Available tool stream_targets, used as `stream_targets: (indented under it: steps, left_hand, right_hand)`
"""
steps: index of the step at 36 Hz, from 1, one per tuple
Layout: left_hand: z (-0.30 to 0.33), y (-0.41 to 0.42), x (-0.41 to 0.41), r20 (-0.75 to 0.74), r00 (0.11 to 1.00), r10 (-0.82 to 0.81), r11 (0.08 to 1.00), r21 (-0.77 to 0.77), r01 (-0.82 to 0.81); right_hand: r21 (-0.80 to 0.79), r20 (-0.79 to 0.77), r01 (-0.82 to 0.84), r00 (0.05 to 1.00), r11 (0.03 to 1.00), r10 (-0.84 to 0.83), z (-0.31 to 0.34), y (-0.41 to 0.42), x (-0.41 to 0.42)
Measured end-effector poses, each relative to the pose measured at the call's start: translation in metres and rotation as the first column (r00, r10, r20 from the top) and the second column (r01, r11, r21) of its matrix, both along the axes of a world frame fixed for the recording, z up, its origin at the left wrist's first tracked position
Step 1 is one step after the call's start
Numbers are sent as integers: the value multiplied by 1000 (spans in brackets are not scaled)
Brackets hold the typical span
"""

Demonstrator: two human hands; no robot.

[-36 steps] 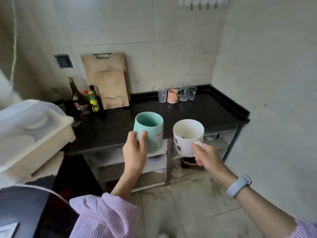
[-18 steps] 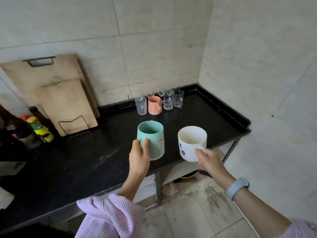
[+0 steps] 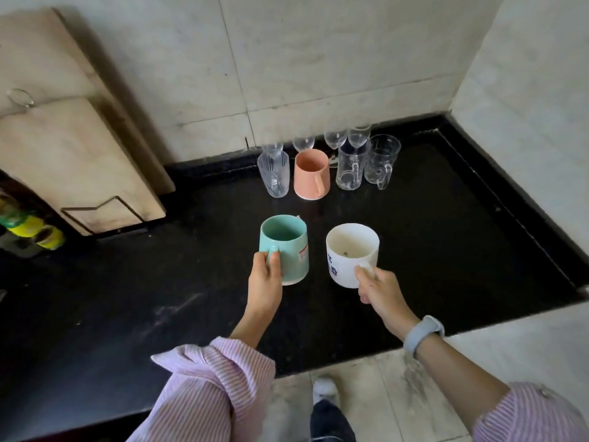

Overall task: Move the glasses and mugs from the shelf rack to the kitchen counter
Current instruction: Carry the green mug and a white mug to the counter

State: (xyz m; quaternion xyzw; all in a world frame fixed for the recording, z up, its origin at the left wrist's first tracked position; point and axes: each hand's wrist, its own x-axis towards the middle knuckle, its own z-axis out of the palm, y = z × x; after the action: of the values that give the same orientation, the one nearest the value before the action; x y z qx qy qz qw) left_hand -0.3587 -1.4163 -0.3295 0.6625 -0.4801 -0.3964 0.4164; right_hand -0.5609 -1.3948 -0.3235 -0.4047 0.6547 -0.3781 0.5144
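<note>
The left hand grips the handle of the teal mug, fingers curled around it. The right hand holds the white mug in the same way, pinching its handle. Both mugs are upright and are above the black counter, side by side and a little apart. I cannot tell if their bottoms touch the counter already or are just over it.

At the back of the counter, near the wall, stands a group of things already moved: a ribbed clear glass, an orange mug, two clear glass mugs, and some stemmed glasses behind them.

The two mugs look like ceramic, so they are stiff, rather heavy for one hand, and they can chip if they knock each other or the glasses. The handle is the safe place to hold. I think they should be put down gently in the free area in front of the group, keeping a gap from the fragile glasses.
</note>
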Motion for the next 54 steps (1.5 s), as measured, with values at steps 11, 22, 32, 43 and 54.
stream_targets:
  steps: [11,22,32,43,54]
  left_hand:
    - [-42,-73,-18,-9,998,67,997,35,-67]
    - [-59,-99,-28,-52,999,13,999,43,-10]
    - [-63,-107,-25,-62,998,4,997,75,1]
    - [-59,-109,-27,98,992,73,993,89,-81]
    - [-28,-101,-4,451,882,-139,982,181,62]
  right_hand:
    - [33,28,-35,999,999,35,-39,-90,-1]
    - [38,-20,-56,998,998,57,-53,-133,2]
    - [79,-84,-140,986,987,146,-56,-144,-2]
    - [133,-200,-129,968,983,154,-54,-142,4]
    - [-1,-583,-58,811,998,47,-11,-143,-4]
